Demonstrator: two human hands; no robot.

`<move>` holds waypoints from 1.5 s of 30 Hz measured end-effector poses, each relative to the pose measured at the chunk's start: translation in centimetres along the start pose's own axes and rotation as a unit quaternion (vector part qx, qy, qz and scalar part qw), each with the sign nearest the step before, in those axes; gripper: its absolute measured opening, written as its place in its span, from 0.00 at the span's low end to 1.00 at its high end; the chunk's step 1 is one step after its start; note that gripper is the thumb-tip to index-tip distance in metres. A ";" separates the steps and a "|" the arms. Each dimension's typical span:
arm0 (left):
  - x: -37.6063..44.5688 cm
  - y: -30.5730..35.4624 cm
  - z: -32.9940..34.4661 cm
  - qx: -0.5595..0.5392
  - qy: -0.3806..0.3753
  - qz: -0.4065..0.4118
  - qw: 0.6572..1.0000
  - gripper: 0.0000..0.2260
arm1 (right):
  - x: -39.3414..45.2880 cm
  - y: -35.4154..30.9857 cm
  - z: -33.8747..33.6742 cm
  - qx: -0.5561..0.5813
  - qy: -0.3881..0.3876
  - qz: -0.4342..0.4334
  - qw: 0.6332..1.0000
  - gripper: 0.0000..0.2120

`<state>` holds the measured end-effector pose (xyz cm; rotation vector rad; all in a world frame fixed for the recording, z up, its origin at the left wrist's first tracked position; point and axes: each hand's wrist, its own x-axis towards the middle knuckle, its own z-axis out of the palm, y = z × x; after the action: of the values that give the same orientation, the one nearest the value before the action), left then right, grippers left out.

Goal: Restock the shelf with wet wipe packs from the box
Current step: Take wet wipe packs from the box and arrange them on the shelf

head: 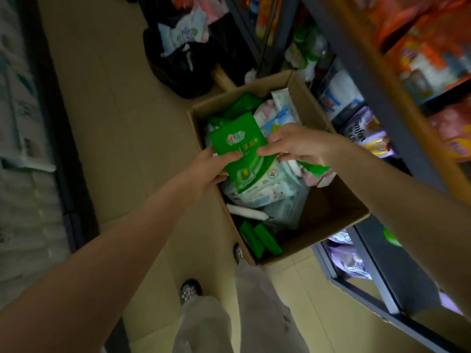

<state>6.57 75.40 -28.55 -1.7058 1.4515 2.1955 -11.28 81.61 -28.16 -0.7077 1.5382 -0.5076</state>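
An open cardboard box [328, 210] stands on the floor, filled with several wet wipe packs in green, white and pale blue. Above it I hold a green wet wipe pack [238, 143] with white lettering. My left hand [211, 171] grips its left edge, thumb on top. My right hand [293, 143] pinches its right edge; another green pack [314, 168] shows beneath that hand, and I cannot tell if the hand holds it. The shelf [377, 80] with stocked goods runs along the right.
A black bag [188, 54] with packs in it lies on the floor beyond the box. Another shelf unit [33, 123] lines the left side of the narrow tiled aisle. My legs and shoes [190, 291] are below, next to the box's near corner.
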 end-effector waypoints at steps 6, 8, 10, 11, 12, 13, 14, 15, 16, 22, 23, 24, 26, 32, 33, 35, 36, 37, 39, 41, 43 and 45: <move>-0.1 -0.1 0.6 0.017 0.056 0.052 0.997 0.21 | 0.2 4.1 2.6 0.059 0.094 0.000 0.994 0.12; 0.0 -1.3 0.4 0.066 0.081 0.053 0.993 0.24 | 0.5 6.1 3.8 -0.054 0.104 0.009 0.993 0.11; 0.1 -2.8 -0.2 0.087 0.084 0.034 0.992 0.23 | 0.6 8.2 5.1 -0.229 0.064 0.026 0.971 0.17; 0.0 -3.6 -0.4 0.101 0.089 0.020 0.991 0.22 | 0.7 9.3 6.0 -0.307 0.032 0.038 0.950 0.20; 0.1 -4.4 -0.7 0.112 0.097 0.007 0.989 0.22 | 1.0 10.4 7.0 -0.370 0.003 0.051 0.928 0.21; 0.2 -5.1 -1.1 0.122 0.104 -0.001 0.987 0.22 | 1.2 11.4 8.0 -0.414 -0.011 0.058 0.908 0.21; 0.3 -5.8 -1.3 0.130 0.110 -0.007 0.985 0.23 | 1.5 12.5 9.0 -0.445 -0.016 0.062 0.893 0.19; 0.4 -6.3 -1.5 0.136 0.114 -0.011 0.984 0.23 | 1.9 13.5 9.9 -0.465 -0.014 0.062 0.883 0.16; 0.4 -6.7 -1.6 0.140 0.116 -0.014 0.983 0.23 | 2.2 14.1 10.7 -0.468 -0.011 0.070 0.881 0.16; -0.4 -5.9 -1.9 0.145 0.128 0.014 0.981 0.21 | 1.7 11.1 8.7 -0.343 -0.001 0.062 0.937 0.03; -0.8 -5.2 -2.0 0.137 0.132 0.025 0.981 0.21 | 0.8 8.8 7.1 -0.305 0.004 0.043 0.951 0.05; -1.3 -4.3 -2.2 0.124 0.140 0.038 0.982 0.21 | -0.3 6.2 5.5 -0.236 0.008 0.024 0.971 0.05; -2.2 -2.4 -2.8 0.093 0.164 0.062 0.980 0.21 | -2.5 0.8 2.7 -0.062 0.003 -0.014 0.998 0.11; -7.3 3.5 -6.1 -0.043 0.236 0.157 0.958 0.17 | -5.7 -12.5 0.9 -0.010 0.024 -0.159 0.987 0.08; -8.6 4.4 -7.2 -0.054 0.248 0.175 0.951 0.16 | -6.2 -14.5 1.2 -0.018 0.024 -0.177 0.984 0.09; -11.2 5.9 -10.3 -0.062 0.286 0.199 0.935 0.16 | -7.3 -18.5 2.3 -0.038 0.016 -0.209 0.977 0.10; -12.6 6.4 -12.1 -0.069 0.311 0.204 0.926 0.16 | -7.7 -20.5 3.1 -0.050 0.013 -0.232 0.971 0.10; -14.1 6.8 -14.0 -0.080 0.333 0.207 0.916 0.14 | -8.4 -22.6 4.0 -0.063 0.014 -0.260 0.964 0.10; -17.5 7.2 -17.9 -0.116 0.376 0.222 0.892 0.09 | -10.0 -26.7 7.0 -0.100 0.003 -0.317 0.943 0.10; -20.2 7.5 -20.4 -0.135 0.416 0.233 0.869 0.09 | -11.6 -29.7 9.4 -0.149 -0.029 -0.356 0.922 0.07; -24.3 7.4 -23.4 -0.163 0.461 0.251 0.836 0.12 | -13.5 -32.9 13.1 -0.231 -0.069 -0.387 0.890 0.05; -28.4 7.4 -26.0 -0.195 0.444 0.281 0.828 0.12 | -15.7 -35.7 16.9 -0.302 -0.109 -0.393 0.862 0.04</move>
<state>34.15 68.42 -1.54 -3.0785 1.9531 2.0913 10.34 68.80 6.09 -1.8557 1.1323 -0.5057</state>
